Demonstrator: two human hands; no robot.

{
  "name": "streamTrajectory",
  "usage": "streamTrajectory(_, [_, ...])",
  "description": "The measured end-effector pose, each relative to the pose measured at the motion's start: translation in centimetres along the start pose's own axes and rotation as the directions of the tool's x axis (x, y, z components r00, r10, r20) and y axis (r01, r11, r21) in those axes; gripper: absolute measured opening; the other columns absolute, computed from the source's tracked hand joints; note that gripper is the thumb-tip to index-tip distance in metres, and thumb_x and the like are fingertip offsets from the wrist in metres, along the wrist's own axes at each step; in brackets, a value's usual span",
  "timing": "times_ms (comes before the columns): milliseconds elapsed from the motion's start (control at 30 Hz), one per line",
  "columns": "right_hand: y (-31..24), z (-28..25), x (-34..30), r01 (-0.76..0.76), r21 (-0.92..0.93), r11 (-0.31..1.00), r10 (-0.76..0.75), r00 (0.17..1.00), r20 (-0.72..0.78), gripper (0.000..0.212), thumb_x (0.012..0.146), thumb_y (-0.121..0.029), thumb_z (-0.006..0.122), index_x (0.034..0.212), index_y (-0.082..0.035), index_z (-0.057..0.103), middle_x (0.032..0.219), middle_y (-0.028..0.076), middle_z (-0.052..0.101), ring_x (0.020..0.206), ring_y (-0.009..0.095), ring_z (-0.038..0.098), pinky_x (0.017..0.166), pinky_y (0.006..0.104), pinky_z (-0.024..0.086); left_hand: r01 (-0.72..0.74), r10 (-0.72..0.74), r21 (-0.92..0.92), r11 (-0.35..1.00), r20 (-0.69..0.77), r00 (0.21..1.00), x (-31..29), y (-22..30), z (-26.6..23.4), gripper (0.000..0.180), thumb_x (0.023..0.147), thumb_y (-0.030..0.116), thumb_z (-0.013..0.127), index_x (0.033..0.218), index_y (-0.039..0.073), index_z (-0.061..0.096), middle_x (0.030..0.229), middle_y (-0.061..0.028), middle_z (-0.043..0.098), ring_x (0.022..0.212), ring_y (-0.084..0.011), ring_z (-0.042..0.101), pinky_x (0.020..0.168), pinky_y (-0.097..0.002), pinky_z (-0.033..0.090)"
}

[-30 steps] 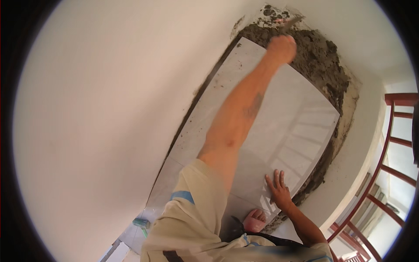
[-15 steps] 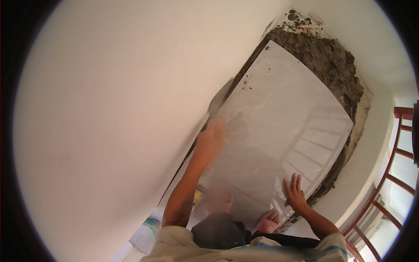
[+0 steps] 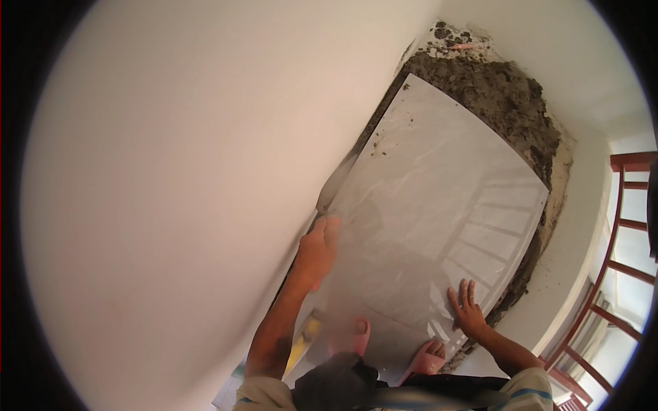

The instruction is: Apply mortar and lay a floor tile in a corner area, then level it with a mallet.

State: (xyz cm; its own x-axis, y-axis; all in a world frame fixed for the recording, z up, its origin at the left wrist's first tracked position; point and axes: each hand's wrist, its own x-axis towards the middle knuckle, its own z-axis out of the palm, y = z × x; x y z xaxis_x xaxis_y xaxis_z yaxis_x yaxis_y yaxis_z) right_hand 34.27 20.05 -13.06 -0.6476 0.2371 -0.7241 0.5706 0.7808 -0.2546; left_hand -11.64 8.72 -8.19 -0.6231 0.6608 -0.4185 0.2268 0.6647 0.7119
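Note:
A large glossy grey marbled tile (image 3: 418, 185) lies in front of me on a bed of dark mortar (image 3: 507, 96). In my left hand (image 3: 317, 252), fingers closed round its handle, is a trowel (image 3: 337, 183). Its grey blade stands in the narrow gap between the tile's left edge and the white wall; my fist hides the handle. My right hand (image 3: 467, 312) presses on the tile near its right edge, fingers spread and nothing held.
My feet in pink slippers (image 3: 426, 359) stand at the tile's near end. By my left forearm lies a yellow object (image 3: 303, 342), partly hidden. White walls (image 3: 171, 171) rise on the left and far side. A reddish-brown railing (image 3: 629, 270) runs along the right.
My left hand and the trowel have come back toward me along the wall-side edge. My right hand stays on the tile. The whole view has shifted slightly.

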Motion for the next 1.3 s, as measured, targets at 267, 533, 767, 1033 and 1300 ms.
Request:
streamTrajectory(267, [-1.2,-3.2,-0.4,-0.052,0.015,0.999,0.052,0.999,-0.009,0.123,0.049,-0.018,0.091,0.152,-0.018,0.024,0.154,0.028,0.02,0.142,0.052,0.015,0.089,0.0548,0.051,0.061,-0.064,0.031,0.998,0.073,0.995,1.8,1.0,0.7,0.035,0.101,0.031,0.042,0.11,0.002,0.059,0.1,-0.0245,0.066,0.096,-0.0435,0.063,0.084,-0.0453,0.049])
streamTrajectory(533, [0.4,-1.1,-0.3,0.012,0.061,0.998,-0.008,0.998,-0.064,0.132,0.044,-0.016,0.092,0.154,-0.022,0.019,0.158,0.028,-0.001,0.144,0.053,0.0,0.09,0.056,0.051,-0.02,0.026,0.138,0.99,-0.044,0.999,4.4,1.4,5.4,0.031,0.1,0.03,0.045,0.113,0.003,0.054,0.093,-0.027,0.065,0.09,-0.0483,0.061,0.076,-0.0531,0.048])
streamTrajectory(767, [1.1,0.9,-0.5,0.033,0.052,0.998,-0.028,0.995,-0.093,0.134,0.042,-0.016,0.092,0.154,-0.022,0.019,0.158,0.028,0.001,0.144,0.053,0.002,0.09,0.0548,0.051,-0.036,0.107,0.27,0.962,-0.253,0.962,4.2,0.8,10.4,0.025,0.097,0.02,0.049,0.116,0.004,0.053,0.089,-0.023,0.066,0.079,-0.04,0.065,0.069,-0.0491,0.052])
streamTrajectory(1033, [1.0,1.9,-0.9,0.062,0.098,0.993,-0.042,0.981,-0.189,0.138,0.038,-0.014,0.093,0.154,-0.026,0.018,0.16,0.023,0.003,0.145,0.049,0.004,0.092,0.054,0.051,-0.202,0.308,0.4,0.894,-0.22,0.926,8.7,2.3,10.9,0.032,0.098,0.023,0.048,0.119,-0.001,0.045,0.077,-0.0303,0.063,0.072,-0.0482,0.063,0.064,-0.0539,0.05])
streamTrajectory(1300, [1.7,-0.4,-1.6,0.098,0.167,0.981,-0.055,0.968,-0.247,0.138,0.037,-0.012,0.092,0.153,-0.032,0.02,0.161,0.017,0.006,0.146,0.044,0.011,0.087,0.0498,0.054,-0.139,0.317,0.493,0.859,-0.299,0.9,6.7,1.2,11.6,0.036,0.099,0.026,0.048,0.119,-0.003,0.046,0.074,-0.0296,0.062,0.071,-0.0472,0.063,0.062,-0.0528,0.05])
